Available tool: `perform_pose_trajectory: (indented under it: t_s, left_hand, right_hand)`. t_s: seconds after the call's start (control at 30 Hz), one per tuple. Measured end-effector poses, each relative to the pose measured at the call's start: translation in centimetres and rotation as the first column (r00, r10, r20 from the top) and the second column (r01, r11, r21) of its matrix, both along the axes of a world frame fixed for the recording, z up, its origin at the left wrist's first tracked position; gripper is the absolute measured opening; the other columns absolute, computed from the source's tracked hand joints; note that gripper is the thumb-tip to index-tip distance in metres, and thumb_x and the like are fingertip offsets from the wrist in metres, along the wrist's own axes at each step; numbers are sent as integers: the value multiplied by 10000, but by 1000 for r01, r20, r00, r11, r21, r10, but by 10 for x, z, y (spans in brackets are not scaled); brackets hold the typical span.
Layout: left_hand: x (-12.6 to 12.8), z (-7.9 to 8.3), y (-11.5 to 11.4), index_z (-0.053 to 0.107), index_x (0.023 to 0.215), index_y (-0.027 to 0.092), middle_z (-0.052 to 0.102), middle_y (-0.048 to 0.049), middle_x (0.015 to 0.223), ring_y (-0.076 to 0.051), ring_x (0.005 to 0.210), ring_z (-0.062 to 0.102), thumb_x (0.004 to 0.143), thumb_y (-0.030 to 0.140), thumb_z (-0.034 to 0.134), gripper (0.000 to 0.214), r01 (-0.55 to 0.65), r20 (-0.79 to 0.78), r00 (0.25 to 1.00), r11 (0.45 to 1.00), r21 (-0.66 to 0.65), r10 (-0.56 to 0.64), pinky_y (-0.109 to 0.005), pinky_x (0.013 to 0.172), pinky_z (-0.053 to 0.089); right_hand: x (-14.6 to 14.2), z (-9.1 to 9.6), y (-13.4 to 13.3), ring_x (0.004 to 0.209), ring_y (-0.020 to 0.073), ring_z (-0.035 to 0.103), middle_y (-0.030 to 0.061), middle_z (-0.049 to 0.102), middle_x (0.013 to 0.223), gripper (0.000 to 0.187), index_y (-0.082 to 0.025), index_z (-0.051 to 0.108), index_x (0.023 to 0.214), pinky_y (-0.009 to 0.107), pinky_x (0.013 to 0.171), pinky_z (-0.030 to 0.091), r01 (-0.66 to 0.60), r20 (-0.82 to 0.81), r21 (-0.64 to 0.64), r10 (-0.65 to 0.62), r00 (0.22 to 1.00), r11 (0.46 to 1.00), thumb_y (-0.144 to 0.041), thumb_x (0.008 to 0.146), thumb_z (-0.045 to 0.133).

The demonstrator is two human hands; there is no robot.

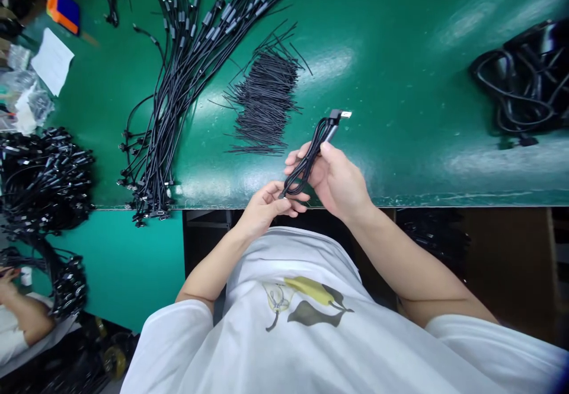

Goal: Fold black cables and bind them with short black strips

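A black USB cable, folded into a narrow looped bundle, is held above the table's front edge. Its angled plug with a bright metal tip points up and right. My right hand grips the bundle near the plug end, thumb on top. My left hand pinches the lower end of the same bundle between thumb and fingers. Just beyond my hands lies a pile of short black twist ties. To its left is a spread of long, unfolded black cables with grey sleeves and plugs at the ends.
Dark bundled cables lie at the right of the green table. A heap of cables sits at left, near another person's arm. Far left are white paper and an orange-blue block.
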State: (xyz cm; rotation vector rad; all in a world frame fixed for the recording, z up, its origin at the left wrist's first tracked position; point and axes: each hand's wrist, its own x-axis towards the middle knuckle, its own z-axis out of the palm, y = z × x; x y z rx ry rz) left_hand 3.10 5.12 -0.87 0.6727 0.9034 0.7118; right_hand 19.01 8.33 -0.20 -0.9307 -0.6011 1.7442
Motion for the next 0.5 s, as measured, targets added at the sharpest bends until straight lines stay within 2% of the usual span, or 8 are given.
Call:
perform_pose_trajectory:
  t_s: [0.07,0.13,0.2,0.3,0.37,0.5]
  left_hand:
    - [0,-3,-1,545,967,200,732,-29,931,-110,694,669,622,474,863,544,-53,-1,999,998,12,53,-221,631,491]
    - [-1,-3,-1,502,971,226,716,-6,940,-84,638,626,582,500,877,606,-62,11,998,998,9,62,-220,602,475]
    - [-1,-2,-2,488,969,240,692,5,954,-73,634,597,548,560,872,654,-52,44,998,999,0,52,-229,610,474]
    - [1,0,-3,493,932,243,664,9,946,-89,729,605,490,631,859,693,-75,58,996,997,17,74,-247,688,487]
    - [3,-1,-3,491,887,236,666,11,927,-99,774,614,469,616,872,682,-108,18,994,993,38,108,-257,738,490]
    - [4,-7,-3,503,911,224,697,9,890,-99,723,629,470,520,913,671,-127,-22,991,989,73,129,-270,742,499]
  right_hand:
    - [-3,3,0,865,168,665,50,654,942,421,-211,508,945,300,733,583,10,-17,12,-10,1000,1000,-625,871,529]
    - [-8,7,-1,863,172,668,50,654,927,430,-211,496,951,292,709,577,5,-21,6,-5,1000,1000,-633,874,525]
    - [-12,9,0,816,167,664,51,648,912,434,-208,491,947,267,623,554,-12,-25,-12,12,1000,1000,-636,878,515]
    - [-15,11,1,649,134,610,29,616,843,448,-204,498,966,231,453,455,-45,-65,-33,43,997,998,-644,883,507]
    - [-17,11,1,598,119,571,10,582,801,463,-204,500,979,221,409,401,-39,-90,-29,37,995,999,-655,874,525]
    - [-24,11,-3,669,122,587,-4,546,809,462,-216,501,1001,197,419,393,6,-139,-28,-10,990,1000,-634,836,608]
